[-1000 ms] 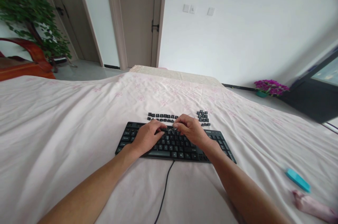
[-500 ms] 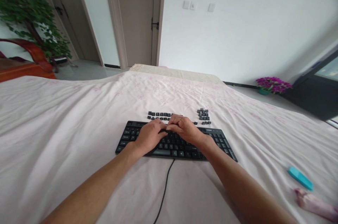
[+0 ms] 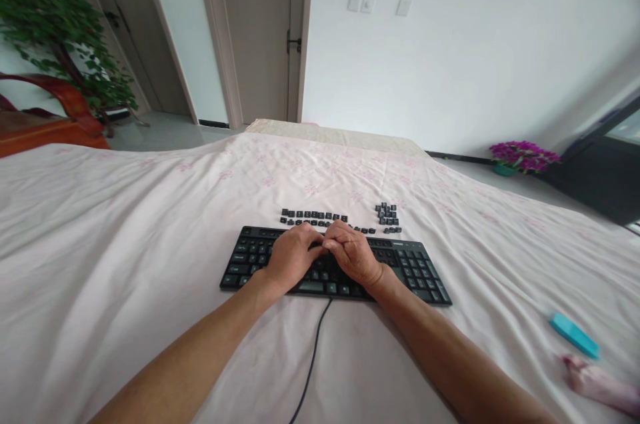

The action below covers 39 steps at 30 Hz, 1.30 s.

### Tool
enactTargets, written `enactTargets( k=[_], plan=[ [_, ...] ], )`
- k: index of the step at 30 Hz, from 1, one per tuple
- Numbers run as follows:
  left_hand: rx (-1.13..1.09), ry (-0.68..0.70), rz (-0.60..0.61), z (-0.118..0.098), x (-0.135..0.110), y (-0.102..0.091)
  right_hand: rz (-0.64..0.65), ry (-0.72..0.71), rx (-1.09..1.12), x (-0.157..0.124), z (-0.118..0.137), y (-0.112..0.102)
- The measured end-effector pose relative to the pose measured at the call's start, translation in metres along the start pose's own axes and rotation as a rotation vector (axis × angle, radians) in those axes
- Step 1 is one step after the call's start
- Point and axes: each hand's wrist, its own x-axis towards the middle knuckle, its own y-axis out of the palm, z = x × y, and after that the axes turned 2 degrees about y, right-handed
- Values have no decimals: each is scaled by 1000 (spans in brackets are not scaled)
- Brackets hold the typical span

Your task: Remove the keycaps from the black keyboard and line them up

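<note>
A black keyboard (image 3: 419, 271) lies on the pink-white cloth in front of me, its cable (image 3: 313, 351) running toward me. Over its middle, my left hand (image 3: 293, 256) has thumb and fingers drawn together. My right hand (image 3: 356, 256) is curled right beside it, and the fingertips of both meet above the upper key rows. Whatever they pinch, if anything, is hidden by the fingers. Just beyond the keyboard sit loose black keycaps (image 3: 314, 215) in two rows, partly covered by my hands. A small cluster of keycaps (image 3: 387, 216) lies farther right.
The cloth (image 3: 165, 244) is wrinkled and covers the whole surface. To the right lie a turquoise flat object (image 3: 574, 335) and a pinkish thing (image 3: 595, 381), possibly a foot. A wooden armchair (image 3: 75, 111), a leafy plant (image 3: 50, 31) and purple flowers (image 3: 525, 156) stand farther off.
My right hand has shifted slightly right and its wrist has turned more upright, uncovering more of the back keycap row. My left hand has moved a little right. The view has tilted slightly.
</note>
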Motion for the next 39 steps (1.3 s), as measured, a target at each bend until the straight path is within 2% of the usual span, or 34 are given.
enactTargets(
  k=[5,10,17,19,24,33,36,39],
  plan=[
    [-78,-12,-8,2,0,1,-125,-28,0,-3,-2,0],
    [-142,-45,-20,1,-1,-1,-124,-12,-48,-2,6,-5],
    [-369,-179,-65,5,1,0,-166,-177,-70,3,23,-18],
    [-445,-204,-86,7,2,0,-158,-111,-112,5,25,-20],
    [-553,-196,-140,7,3,-2,-87,226,-340,12,23,-20],
    [-607,-171,-136,6,1,-2,37,442,-286,14,21,-12],
    [-618,-174,-122,7,1,-2,41,522,-318,19,19,-23],
    [-558,-175,-98,6,2,-3,4,612,-442,27,6,-45]
  ],
)
